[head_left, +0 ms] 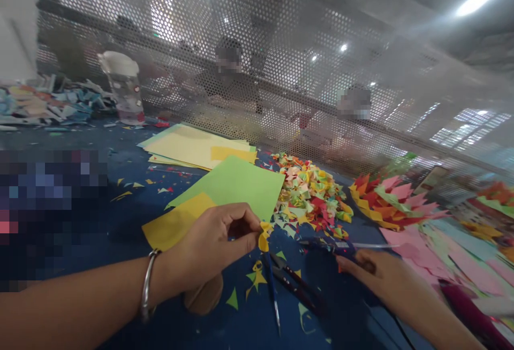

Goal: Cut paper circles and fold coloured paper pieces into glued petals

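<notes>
The left hand (227,237) reaches in over the tabletop (124,232) and pinches a small yellow paper piece (264,237) between thumb and forefinger. The right hand (385,275) is well apart from it, nearer the tabletop's right side, its fingers curled around a dark blue glue gun (341,246). The gun's nozzle points left, towards the yellow paper piece, with a gap between them; a clear glue stick (375,245) juts from its rear. Whether the gun rests on the table cannot be told.

Just below the pinched paper, on the near part of the tabletop, are a thin blue stick (274,296), its lower tip pointing towards the near edge, and black scissors (295,283). Whether the stick touches the paper is unclear. Beyond the left hand lie a yellow sheet (172,224) and a green sheet (236,184). Between the hands, towards the far edge, sits a heap of folded paper bits (315,187); a layered paper flower (395,203) stands towards the far right corner.
</notes>
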Tool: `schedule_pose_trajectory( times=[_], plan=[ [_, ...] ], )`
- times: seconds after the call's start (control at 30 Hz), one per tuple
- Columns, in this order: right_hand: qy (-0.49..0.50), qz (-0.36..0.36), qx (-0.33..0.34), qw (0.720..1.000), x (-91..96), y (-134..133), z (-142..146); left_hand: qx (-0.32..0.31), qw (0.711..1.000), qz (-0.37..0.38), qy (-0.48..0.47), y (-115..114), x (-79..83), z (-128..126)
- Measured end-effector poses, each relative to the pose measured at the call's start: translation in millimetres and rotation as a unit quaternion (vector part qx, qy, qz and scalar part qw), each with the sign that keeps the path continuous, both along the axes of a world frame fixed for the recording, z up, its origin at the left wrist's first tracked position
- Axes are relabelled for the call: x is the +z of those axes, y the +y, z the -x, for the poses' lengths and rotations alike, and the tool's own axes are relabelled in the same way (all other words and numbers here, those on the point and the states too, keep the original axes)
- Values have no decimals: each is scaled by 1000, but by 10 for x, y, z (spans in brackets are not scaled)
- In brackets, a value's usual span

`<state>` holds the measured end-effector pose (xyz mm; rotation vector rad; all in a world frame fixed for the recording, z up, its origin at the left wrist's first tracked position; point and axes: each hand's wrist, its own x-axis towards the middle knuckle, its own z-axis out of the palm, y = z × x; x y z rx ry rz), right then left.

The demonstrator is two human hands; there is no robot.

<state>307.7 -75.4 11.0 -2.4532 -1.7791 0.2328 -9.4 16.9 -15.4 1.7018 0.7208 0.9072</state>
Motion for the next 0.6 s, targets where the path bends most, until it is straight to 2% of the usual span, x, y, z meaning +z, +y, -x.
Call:
schedule_pose_trajectory(
  times=[0.03, 0.1, 0.17, 0.27, 0.33, 0.43, 0.6],
  plan=[
    [-43, -10, -29, 999, 19, -31, 69, 3, 1000, -1, -2, 4, -5, -2],
    [-71, -77, -26, 994, 54, -88, 273, 11, 1000, -2, -5, 13, -6, -9],
    [-40, -116, 63, 990, 73, -105, 531, 17, 1000, -4, -3, 19, 5, -17],
    [56, -90, 232, 967, 68, -21, 907, 23, 1000, -7, 5, 16, 41, -17],
    [81, -79, 278, 954, 49, 76, 1093, 25, 1000, -13, 9, 10, 65, -8],
    [96, -59, 307, 945, 4, 199, 1247, 25, 999, -18, 13, 8, 78, 10],
    [115, -48, 313, 942, -94, 264, 1284, 12, 1000, -23, 11, 19, 41, 23]
  ],
)
